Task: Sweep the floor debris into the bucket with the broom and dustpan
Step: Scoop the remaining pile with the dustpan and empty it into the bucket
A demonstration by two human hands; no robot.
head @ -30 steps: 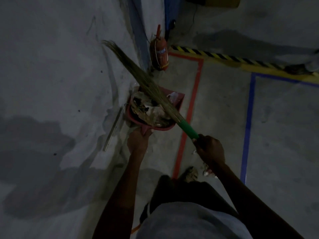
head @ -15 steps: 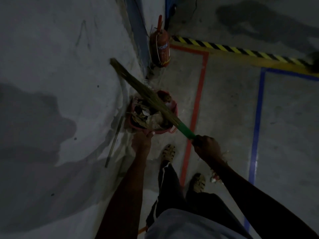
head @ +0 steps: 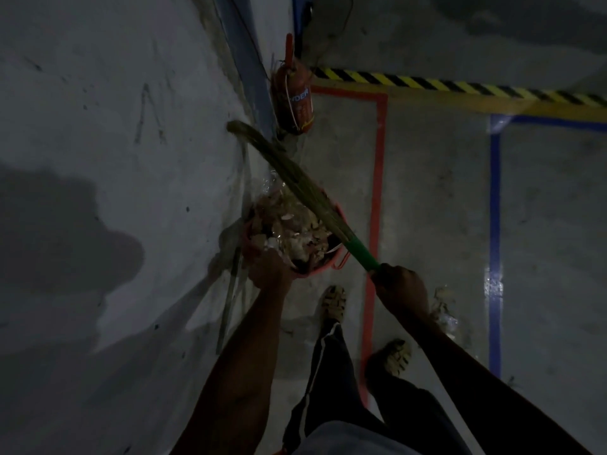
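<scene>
A red bucket (head: 340, 221) stands on the floor against the wall, heaped with paper and plastic debris (head: 289, 229). My left hand (head: 267, 269) grips something red at the bucket's near rim, apparently the dustpan. In the dim light I cannot tell the dustpan from the bucket. My right hand (head: 402, 287) grips the green handle of the broom (head: 295, 185). The broom's straw bristles lie slantwise over the heap and point up-left to the wall.
A red fire extinguisher (head: 292, 100) stands in the corner beyond the bucket. A thin metal strip (head: 230, 300) leans at the wall's foot. Red tape (head: 377, 178), blue tape (head: 494, 257) and a yellow-black stripe (head: 427, 83) mark the floor. More debris (head: 443, 310) lies beside my right arm.
The squarish red dustpan seen a second ago now reads as one round red shape with the bucket. The broom has dropped lower over the heap. My feet have stepped into view.
</scene>
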